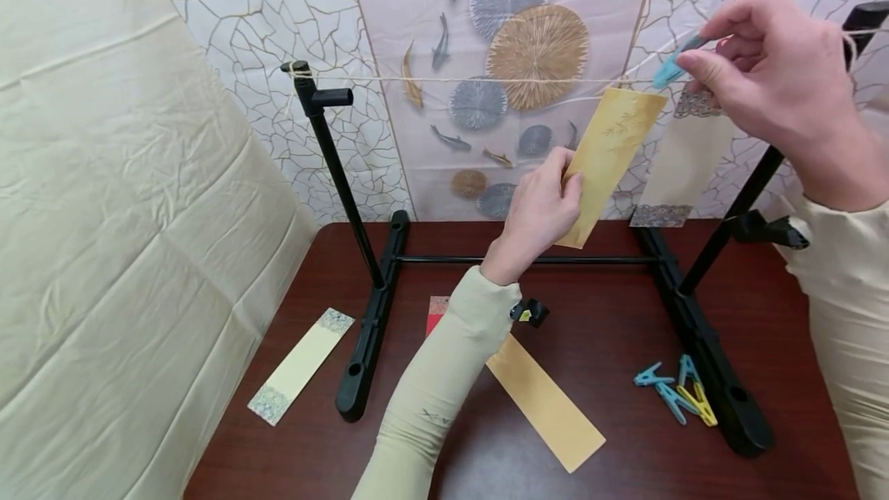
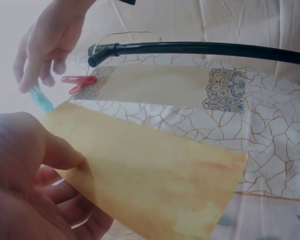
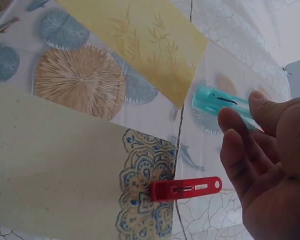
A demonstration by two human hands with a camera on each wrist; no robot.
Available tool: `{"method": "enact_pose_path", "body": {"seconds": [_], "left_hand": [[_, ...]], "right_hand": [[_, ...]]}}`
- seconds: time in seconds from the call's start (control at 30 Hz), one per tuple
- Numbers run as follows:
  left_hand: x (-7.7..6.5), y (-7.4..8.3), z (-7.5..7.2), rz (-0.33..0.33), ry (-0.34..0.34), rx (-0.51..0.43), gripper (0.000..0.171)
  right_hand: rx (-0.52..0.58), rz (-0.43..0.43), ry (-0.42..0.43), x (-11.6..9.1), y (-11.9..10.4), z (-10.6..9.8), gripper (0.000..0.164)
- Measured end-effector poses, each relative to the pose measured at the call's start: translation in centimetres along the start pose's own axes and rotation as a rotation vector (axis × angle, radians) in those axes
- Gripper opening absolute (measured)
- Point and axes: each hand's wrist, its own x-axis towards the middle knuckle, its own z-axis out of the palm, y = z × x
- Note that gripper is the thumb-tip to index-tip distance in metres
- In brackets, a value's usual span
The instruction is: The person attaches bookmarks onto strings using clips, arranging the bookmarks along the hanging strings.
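My left hand (image 1: 545, 203) pinches a yellow paper strip (image 1: 611, 164) with a faint bamboo print, its top edge close to a thin string (image 1: 444, 80). My right hand (image 1: 785, 79) holds a light blue clothespin (image 3: 221, 103) between thumb and fingers, just above the strip's upper corner. In the right wrist view the clothespin's tip is apart from the strip. A cream strip with patterned ends (image 1: 684, 160) hangs from the string beside it, clipped by a red clothespin (image 3: 186, 189). The red clothespin is hidden behind my right hand in the head view.
A black stand with two posts (image 1: 340, 176) carries the string. On the dark table (image 1: 625, 315) lie another cream strip (image 1: 302, 365), a tan strip (image 1: 545, 403), a red strip (image 1: 434, 319) mostly under my left arm, and several blue and yellow clothespins (image 1: 674, 390).
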Motion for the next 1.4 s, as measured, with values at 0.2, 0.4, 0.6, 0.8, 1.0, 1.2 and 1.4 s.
{"method": "enact_pose_path", "body": {"seconds": [0.2,0.4,0.6,0.8,1.0,1.2,1.4], "left_hand": [[0.3,0.2,0.6,-0.011,-0.006,-0.010,0.013],[0.5,0.1,1.5,-0.044,-0.021,-0.077,0.013],[0.6,0.3,2.4,-0.054,-0.009,-0.093,0.012],[1.0,0.5,2.9,-0.064,0.013,-0.112,0.012],[1.0,0.2,3.8,-0.092,0.023,-0.098,0.012],[1.4,0.1,3.8,-0.109,0.019,-0.151,0.011],[1.6,0.0,3.8,-0.128,0.002,-0.158,0.012]], "right_hand": [[-0.053,-0.018,0.009,0.5,-0.2,0.1,0.030],[-0.019,-0.026,-0.010,1.3,-0.2,0.3,0.030],[0.023,-0.066,-0.030,1.8,0.3,0.9,0.029],[0.062,-0.034,-0.028,2.3,0.3,1.3,0.025],[0.065,-0.001,-0.016,2.4,0.3,1.6,0.014],[0.077,-0.008,-0.035,2.5,0.4,2.1,0.020],[0.074,0.025,-0.093,2.4,0.2,2.8,0.024]]}}
